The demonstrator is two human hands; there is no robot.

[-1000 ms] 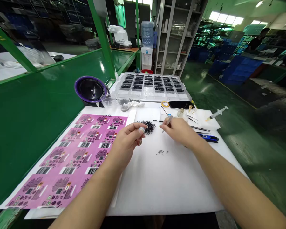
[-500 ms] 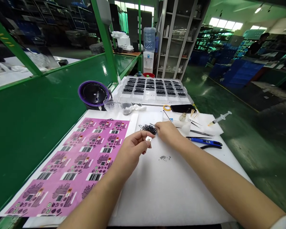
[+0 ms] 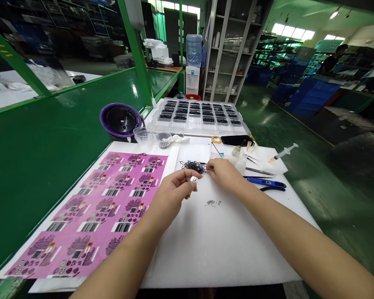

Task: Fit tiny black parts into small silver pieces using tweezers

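Note:
My left hand pinches a small white part between thumb and fingertips, just in front of a pile of thin black looped pieces. My right hand is closed beside the pile, on its right. From its fingertips a slim pair of tweezers points left at the black pieces; most of the tool is hidden by the fingers. Below both hands, tiny metal bits lie scattered on the white work surface.
Pink printed label sheets cover the left side. Behind stand clear cups, a purple-rimmed black bucket and a compartment tray of black pieces. To the right lie a blue-handled tool, a syringe and a phone.
My right hand has shifted slightly right and down, and the tweezers' tips have drawn back a little from over the pile. My left hand keeps its pinch. The whole view has shifted slightly.

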